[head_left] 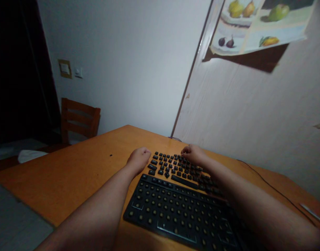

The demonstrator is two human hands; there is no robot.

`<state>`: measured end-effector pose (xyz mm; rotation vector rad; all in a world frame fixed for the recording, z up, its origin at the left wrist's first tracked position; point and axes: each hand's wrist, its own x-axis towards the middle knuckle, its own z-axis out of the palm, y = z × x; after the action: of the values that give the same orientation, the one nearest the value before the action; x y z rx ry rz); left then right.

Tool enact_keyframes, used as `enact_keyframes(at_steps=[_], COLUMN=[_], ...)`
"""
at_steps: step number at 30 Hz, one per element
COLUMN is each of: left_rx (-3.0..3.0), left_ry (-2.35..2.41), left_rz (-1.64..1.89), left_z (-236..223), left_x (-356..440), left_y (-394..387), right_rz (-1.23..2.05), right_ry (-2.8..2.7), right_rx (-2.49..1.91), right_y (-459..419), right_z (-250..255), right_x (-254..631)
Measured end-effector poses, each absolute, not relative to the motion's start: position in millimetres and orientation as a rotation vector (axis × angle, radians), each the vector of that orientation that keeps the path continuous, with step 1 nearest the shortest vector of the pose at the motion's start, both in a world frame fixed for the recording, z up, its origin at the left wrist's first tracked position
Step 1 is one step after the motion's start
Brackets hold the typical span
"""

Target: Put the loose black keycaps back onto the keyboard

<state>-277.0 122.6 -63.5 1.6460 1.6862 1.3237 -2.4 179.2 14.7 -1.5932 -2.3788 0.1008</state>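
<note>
A black keyboard base (175, 212) with its keycaps off lies on the orange wooden table (71, 174) close to me. Beyond it, loose black keycaps (175, 169) are laid out in rows on the table. My left hand (139, 158) rests in a fist at the left end of those rows, and whether it holds anything is hidden. My right hand (192, 154) hovers over the far rows with its fingers pinched on a keycap.
A thin black cable (266, 183) runs along the table at the right by the pale wall. A wooden chair (80, 120) stands at the table's far left. A fruit poster (256, 26) hangs on the wall above.
</note>
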Motion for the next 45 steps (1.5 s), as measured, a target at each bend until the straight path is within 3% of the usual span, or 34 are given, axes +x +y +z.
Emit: enact_keyframes(at_steps=[30,45], left_rx=[1.647,1.652], left_ry=[1.687,1.705], left_rz=[1.318,1.312], left_z=[-70,-72], left_x=[-277,-278], left_y=[126,129], right_rz=[0.571,0.916], right_ry=[-2.347,-2.317], right_rx=[-1.560,-1.204], right_y=[234,100], right_z=[-18,18], right_x=[-20,-8])
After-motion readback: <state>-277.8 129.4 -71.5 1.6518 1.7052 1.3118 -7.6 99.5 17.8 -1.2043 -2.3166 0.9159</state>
